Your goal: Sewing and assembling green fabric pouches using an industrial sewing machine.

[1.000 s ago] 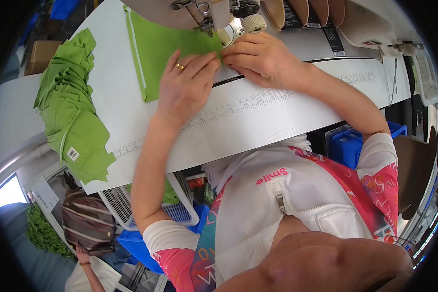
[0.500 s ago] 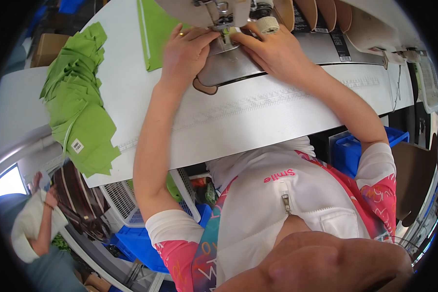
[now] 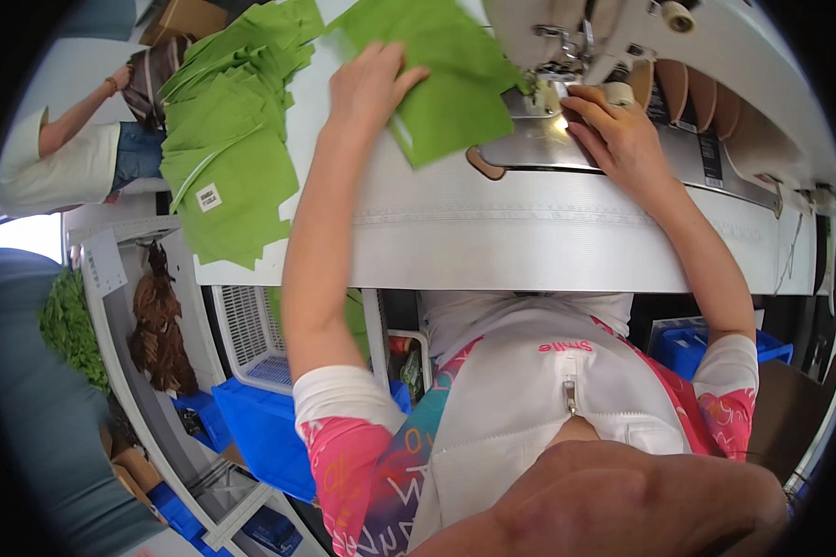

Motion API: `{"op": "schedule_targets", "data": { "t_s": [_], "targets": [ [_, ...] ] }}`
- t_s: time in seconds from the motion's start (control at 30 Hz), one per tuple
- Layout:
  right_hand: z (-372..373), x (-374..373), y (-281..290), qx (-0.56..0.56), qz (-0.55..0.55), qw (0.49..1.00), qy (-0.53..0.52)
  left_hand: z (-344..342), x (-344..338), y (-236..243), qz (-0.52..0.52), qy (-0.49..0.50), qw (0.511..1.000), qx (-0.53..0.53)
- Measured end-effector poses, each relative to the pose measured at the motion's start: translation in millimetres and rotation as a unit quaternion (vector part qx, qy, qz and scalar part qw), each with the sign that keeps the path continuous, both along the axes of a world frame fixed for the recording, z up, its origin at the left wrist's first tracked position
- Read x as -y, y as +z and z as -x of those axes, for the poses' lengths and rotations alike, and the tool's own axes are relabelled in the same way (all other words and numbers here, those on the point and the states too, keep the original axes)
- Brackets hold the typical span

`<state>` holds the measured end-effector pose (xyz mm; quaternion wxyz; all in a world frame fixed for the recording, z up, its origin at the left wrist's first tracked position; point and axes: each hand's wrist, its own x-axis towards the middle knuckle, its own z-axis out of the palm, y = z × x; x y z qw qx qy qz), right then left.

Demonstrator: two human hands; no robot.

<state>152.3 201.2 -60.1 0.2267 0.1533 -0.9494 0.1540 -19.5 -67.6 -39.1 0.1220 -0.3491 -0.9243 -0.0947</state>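
Note:
My left hand (image 3: pixel 372 88) lies over a green fabric piece (image 3: pixel 455 121) on the table, thumb spread from the fingers. The piece reaches from under this hand toward the needle area of the sewing machine (image 3: pixel 553 79), its right corner beside the presser foot. My right hand (image 3: pixel 618 135) is just right of the presser foot, bent fingertips close to it and slightly apart. I make out nothing held in it. A small lamp lights the metal plate (image 3: pixel 539 139) under the needle. To the left lies a pile of green fabric pieces (image 3: pixel 241 139), a white label on top.
Brown curved pieces (image 3: pixel 706 97) stand right of the machine. A white basket (image 3: pixel 251 334) and a blue bin (image 3: pixel 260 436) sit below the table's left edge, another blue bin (image 3: pixel 683 348) below right. At far left is another person (image 3: pixel 74 153).
My left hand has moved left, away from the needle, and the green piece now lies spread beneath it. My right hand remains beside the presser foot. The view has shifted.

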Motion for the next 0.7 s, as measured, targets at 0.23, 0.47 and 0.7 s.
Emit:
{"op": "schedule_targets", "data": {
  "t_s": [0.23,0.47,0.7],
  "targets": [
    [-7,4,-2,-0.012,0.04,0.999,0.009,-143,41,6,0.051,0.063,0.996,0.044],
    [-25,33,-2,-0.047,0.022,0.992,0.117,-82,-10,2,-0.143,-0.12,0.981,-0.05],
    [-30,37,-11,-0.047,-0.006,0.988,0.144,-43,-33,25,-0.039,-0.07,0.884,0.461]
  ]
}}
